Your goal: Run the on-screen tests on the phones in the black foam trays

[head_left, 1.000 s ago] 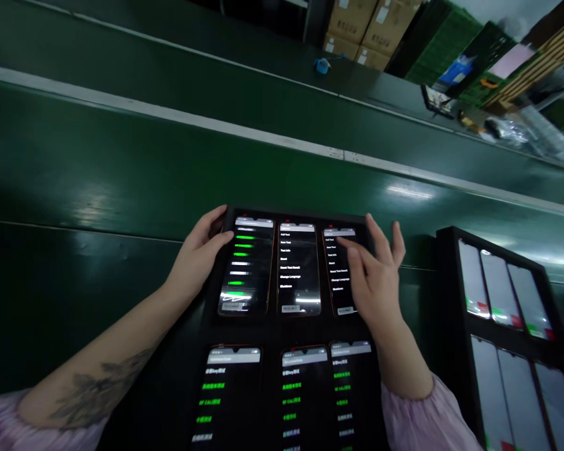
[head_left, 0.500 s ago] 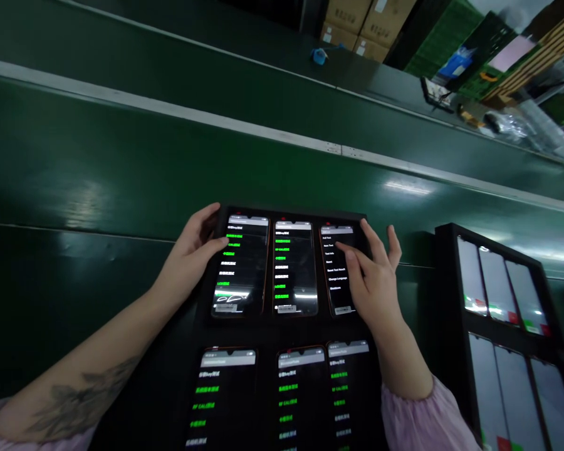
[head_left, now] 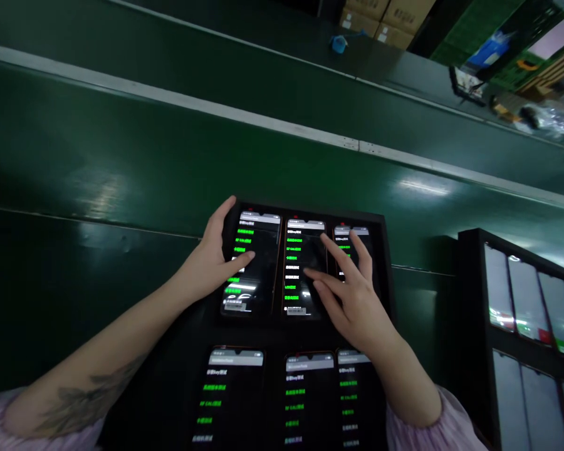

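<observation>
A black tray (head_left: 272, 333) holds several smartphones in two rows, their dark screens lit with green and white text lists. My left hand (head_left: 213, 255) lies at the tray's left edge, fingers stretched along the rim. Its thumb reaches over the screen of the upper left phone (head_left: 266, 266). Fingers spread, my right hand (head_left: 357, 299) is over the upper row. Its index fingertip is at the screen of the middle phone (head_left: 303, 250), and it partly covers the upper right phone (head_left: 363, 233). Neither hand grasps a phone.
Both stand on a green worktop (head_left: 282, 169): this tray and, to the right, a second black tray (head_left: 474, 282) of phones with pale screens. A white strip (head_left: 216, 113) crosses behind. Farther back are a small blue object (head_left: 339, 44), cardboard boxes (head_left: 407, 15) and clear plastic wrapping (head_left: 552, 119).
My right hand has moved left from the upper right phone to the middle one. The right phone's menu is now a green and white list. My left thumb reaches farther over the left phone.
</observation>
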The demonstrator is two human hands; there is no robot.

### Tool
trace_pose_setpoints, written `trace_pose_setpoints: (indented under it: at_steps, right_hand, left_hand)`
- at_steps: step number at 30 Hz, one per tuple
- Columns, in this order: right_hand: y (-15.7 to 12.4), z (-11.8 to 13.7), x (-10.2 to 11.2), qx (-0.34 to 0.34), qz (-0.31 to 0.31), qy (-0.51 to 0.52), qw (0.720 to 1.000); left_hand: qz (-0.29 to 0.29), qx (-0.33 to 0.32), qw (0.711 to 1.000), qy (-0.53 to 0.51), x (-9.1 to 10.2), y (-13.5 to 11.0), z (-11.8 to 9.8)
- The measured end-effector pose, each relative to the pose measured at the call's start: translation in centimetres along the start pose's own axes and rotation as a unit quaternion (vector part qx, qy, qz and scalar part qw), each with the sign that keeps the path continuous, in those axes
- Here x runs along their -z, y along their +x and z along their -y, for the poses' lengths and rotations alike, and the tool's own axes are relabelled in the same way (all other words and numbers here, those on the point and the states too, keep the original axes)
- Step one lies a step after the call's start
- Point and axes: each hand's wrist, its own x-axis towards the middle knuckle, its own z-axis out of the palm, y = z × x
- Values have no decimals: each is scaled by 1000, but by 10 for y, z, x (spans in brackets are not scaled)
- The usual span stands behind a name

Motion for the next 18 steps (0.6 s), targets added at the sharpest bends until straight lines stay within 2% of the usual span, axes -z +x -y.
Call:
trace_pose_setpoints:
  at_steps: [3,6,12,16,18]
  right_hand:
    - [0,-5,-7,-30,-25,-15,999]
    - [0,-4,-6,-21,-41,-21,999]
    - [-5,3,8,62,-43,6,997]
    - [-5,4,7,62,-30,-1,998]
    - [-5,3,10,53,-47,2,997]
  left_hand:
    - [-28,-9,999,13,-3,7,-1]
    - [-27,-10,1000,-13,-3,9,0]
    - [-1,2,988,-153,2,-14,13]
    - [11,17,987,-159,7,-27,16]
    - [27,18,988,-149,9,-28,14]
